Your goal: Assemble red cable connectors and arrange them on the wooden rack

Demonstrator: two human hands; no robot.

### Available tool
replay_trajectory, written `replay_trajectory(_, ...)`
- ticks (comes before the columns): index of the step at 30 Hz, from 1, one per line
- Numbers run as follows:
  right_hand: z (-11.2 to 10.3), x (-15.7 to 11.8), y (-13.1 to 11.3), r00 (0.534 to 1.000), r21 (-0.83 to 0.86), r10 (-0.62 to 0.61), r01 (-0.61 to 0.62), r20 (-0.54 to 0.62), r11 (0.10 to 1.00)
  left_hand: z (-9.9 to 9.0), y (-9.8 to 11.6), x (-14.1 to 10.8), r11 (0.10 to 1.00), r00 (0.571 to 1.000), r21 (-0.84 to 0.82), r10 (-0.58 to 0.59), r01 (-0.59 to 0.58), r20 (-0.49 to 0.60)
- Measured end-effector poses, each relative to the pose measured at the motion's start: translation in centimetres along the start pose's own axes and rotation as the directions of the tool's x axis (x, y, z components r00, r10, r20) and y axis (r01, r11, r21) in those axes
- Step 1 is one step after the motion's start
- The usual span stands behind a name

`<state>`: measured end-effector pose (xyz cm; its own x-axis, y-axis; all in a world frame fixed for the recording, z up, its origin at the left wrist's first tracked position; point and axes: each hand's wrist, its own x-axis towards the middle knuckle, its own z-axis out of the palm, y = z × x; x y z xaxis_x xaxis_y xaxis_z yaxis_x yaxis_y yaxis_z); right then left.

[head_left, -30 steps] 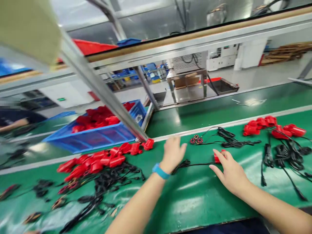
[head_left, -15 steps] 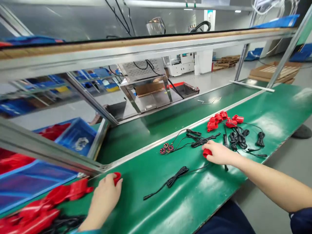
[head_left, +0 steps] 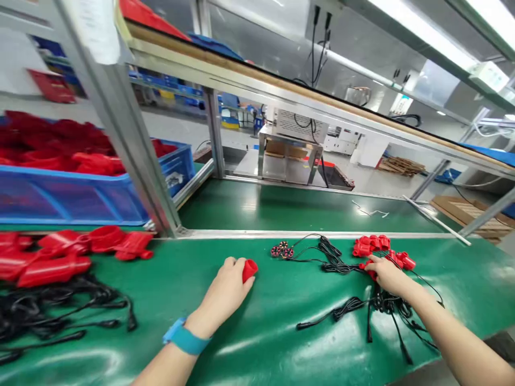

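My left hand (head_left: pixel 225 292), with a blue band on its wrist, is closed around a red plastic cup-shaped part (head_left: pixel 250 269) whose open end faces right. Over on the right, my right hand (head_left: pixel 388 274) grips another red plastic part (head_left: pixel 369 268) beside a group of similar red parts (head_left: pixel 372 245). Black coiled cables (head_left: pixel 392 303) lie beneath and around that hand. Between the hands, several small round pieces with dark-and-pink rings (head_left: pixel 282 250) sit at the ends of cables. A bundled cable (head_left: pixel 348 306) lies nearer to me.
On the left, a blue crate (head_left: pixel 72 195) full of red parts stands behind a metal post (head_left: pixel 129 134). Loose red parts (head_left: pixel 60 252) and a heap of black cables (head_left: pixel 48 305) lie before it on the green mat (head_left: pixel 193 343). A shelf edge (head_left: pixel 281 91) runs overhead.
The view has swung left, showing more of the crate. My left hand has carried its red part rightward, away from the pile. My right hand has moved with its red part to the red group.
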<state>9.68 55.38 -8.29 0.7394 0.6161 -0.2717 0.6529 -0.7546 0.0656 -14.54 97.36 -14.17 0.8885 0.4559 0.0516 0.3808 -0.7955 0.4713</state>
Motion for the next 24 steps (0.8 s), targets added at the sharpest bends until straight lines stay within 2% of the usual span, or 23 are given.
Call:
replay_trajectory(2,-0.2,0.5,-2.5,0.997,-0.058,0.045,-0.048,-0.057,0.997,0.6,-0.5,-0.2,0.989,0.997,-0.148,0.006,-0.018,-0.08)
replay_trajectory(3,-0.3,0.8,-4.4,0.994,-0.039,0.027,-0.031,-0.108,0.999,0.9,-0.7,-0.3,0.975,0.991,-0.217,0.014,-0.042,-0.131)
replay_trajectory(5,-0.7,1.6,-9.4,0.97,0.064,-0.066,0.083,-0.234,0.994,1.3,-1.1,-0.5,0.943,0.979,-0.323,0.01,-0.076,-0.202)
replay_trajectory(8,-1.1,4.0,-17.9,0.908,0.179,-0.207,0.286,-0.365,0.941,1.5,-1.4,-0.6,0.917,0.978,-0.397,-0.052,-0.033,-0.201)
replay_trajectory(10,-1.1,6.3,-22.8,0.887,0.204,-0.25,0.347,-0.388,0.915,1.4,-1.6,-0.6,0.907,0.979,-0.42,-0.089,0.003,-0.185)
replay_trajectory(12,-1.1,8.6,-26.2,0.89,0.207,-0.254,0.349,-0.379,0.914,1.1,-1.9,-0.7,0.891,0.978,-0.452,-0.126,0.037,-0.167)
replay_trajectory(15,-0.5,10.4,-28.7,0.921,0.196,-0.197,0.273,-0.335,0.942,0.8,-2.1,-0.7,0.863,0.974,-0.5,-0.17,0.073,-0.151)
replay_trajectory(17,0.2,9.9,-29.2,0.922,0.177,-0.191,0.261,-0.337,0.949,0.7,-2.0,-0.7,0.853,0.976,-0.521,-0.142,0.036,-0.165)
replay_trajectory(21,1.9,6.0,-28.8,0.881,0.177,-0.309,0.389,-0.36,0.904,0.7,-1.5,-0.6,0.81,0.98,-0.585,-0.081,-0.042,-0.182)
replay_trajectory(24,2.9,3.0,-28.5,0.9,0.28,-0.321,0.403,-0.295,0.872,0.4,-1.1,-0.6,0.786,0.973,-0.617,-0.159,0.021,-0.168)
